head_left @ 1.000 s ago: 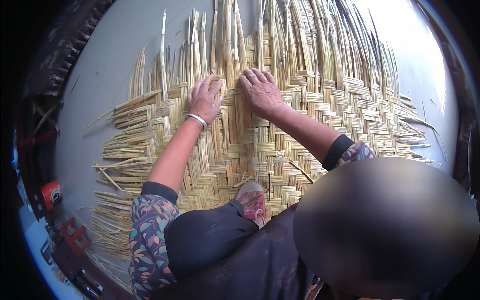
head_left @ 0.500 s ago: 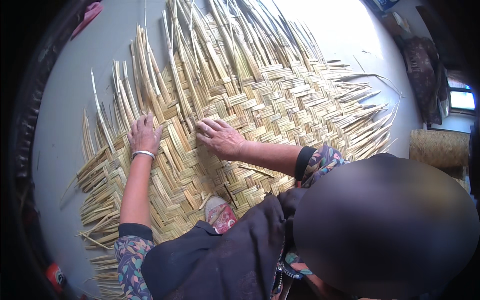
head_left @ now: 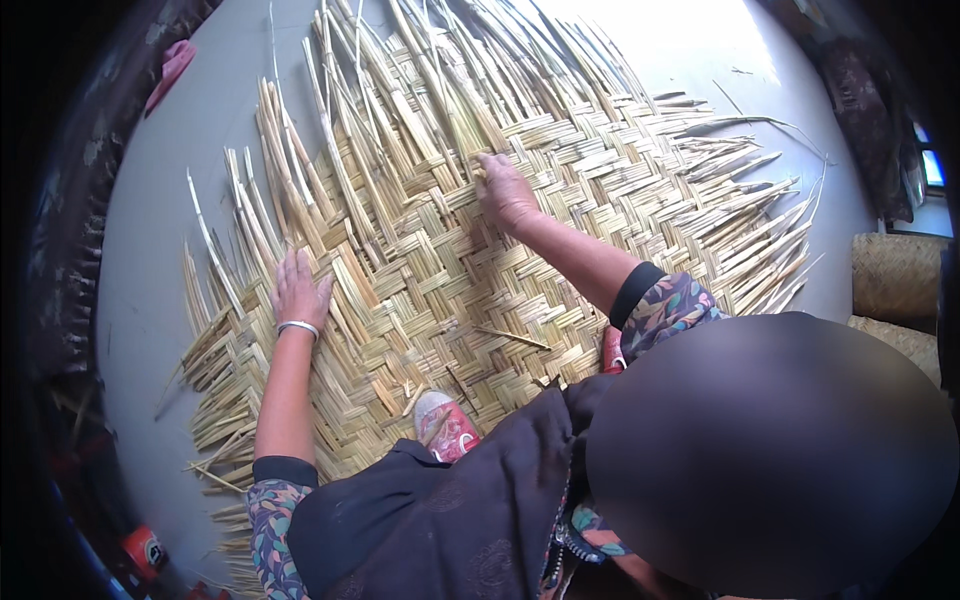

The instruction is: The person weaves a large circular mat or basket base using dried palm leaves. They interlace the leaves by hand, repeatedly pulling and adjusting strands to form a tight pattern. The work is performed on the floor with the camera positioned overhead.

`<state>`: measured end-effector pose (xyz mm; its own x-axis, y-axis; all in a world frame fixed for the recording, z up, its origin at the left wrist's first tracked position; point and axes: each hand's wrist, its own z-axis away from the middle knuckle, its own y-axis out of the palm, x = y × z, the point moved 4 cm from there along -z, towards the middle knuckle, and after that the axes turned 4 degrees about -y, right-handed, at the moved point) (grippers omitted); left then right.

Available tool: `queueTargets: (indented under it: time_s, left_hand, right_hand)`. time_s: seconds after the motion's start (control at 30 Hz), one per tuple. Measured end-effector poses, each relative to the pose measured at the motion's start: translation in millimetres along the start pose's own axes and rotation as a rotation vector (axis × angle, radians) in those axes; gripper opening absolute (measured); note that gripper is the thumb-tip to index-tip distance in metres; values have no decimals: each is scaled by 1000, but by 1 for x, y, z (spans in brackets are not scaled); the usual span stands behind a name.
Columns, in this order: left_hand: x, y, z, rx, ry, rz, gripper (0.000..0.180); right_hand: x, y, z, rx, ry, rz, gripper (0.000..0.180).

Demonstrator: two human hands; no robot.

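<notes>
A large mat (head_left: 560, 245) woven from flat, straw-coloured reed strips spreads on the floor beneath both my hands. Its unwoven strips (head_left: 350, 130) fan out along the far edge. My left hand (head_left: 299, 292) lies flat on the weave at the left, fingers stretched out, near the base of the loose strips. Farther off and to the right, my right hand (head_left: 507, 195) is closed at the line where weave and loose strips meet. Its fingers curl round reed strips there, though the fingertips are partly hidden.
My red patterned shoe (head_left: 447, 428) rests on the mat, near a loose reed piece (head_left: 513, 338). Strip ends jut from the mat's right edge. A rolled woven mat (head_left: 893, 280) sits at the right, a pink cloth (head_left: 172, 72) at the upper left, a red object (head_left: 144, 551) at the lower left.
My right hand has moved away from me and to the right, from lying near the left hand to closing at the far strips. My left hand stays on nearly the same spot.
</notes>
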<state>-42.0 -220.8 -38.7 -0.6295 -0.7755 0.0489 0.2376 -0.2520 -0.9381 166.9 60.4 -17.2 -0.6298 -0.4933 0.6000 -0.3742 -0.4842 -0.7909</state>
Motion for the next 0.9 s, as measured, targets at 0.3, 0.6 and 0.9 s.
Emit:
queueTargets:
  time_s: [0.3,0.6,0.9]
  left_hand:
    - [-7,1,-2,19,-47,-20,75]
    - [-9,-2,-1,27,-83,22,74]
    - [-8,-3,-2,9,-49,68,76]
  right_hand:
    - [-15,2,-5,114,-75,156,39]
    - [-4,0,-12,137,-39,235,28]
    - [1,7,-36,177,99,310,35]
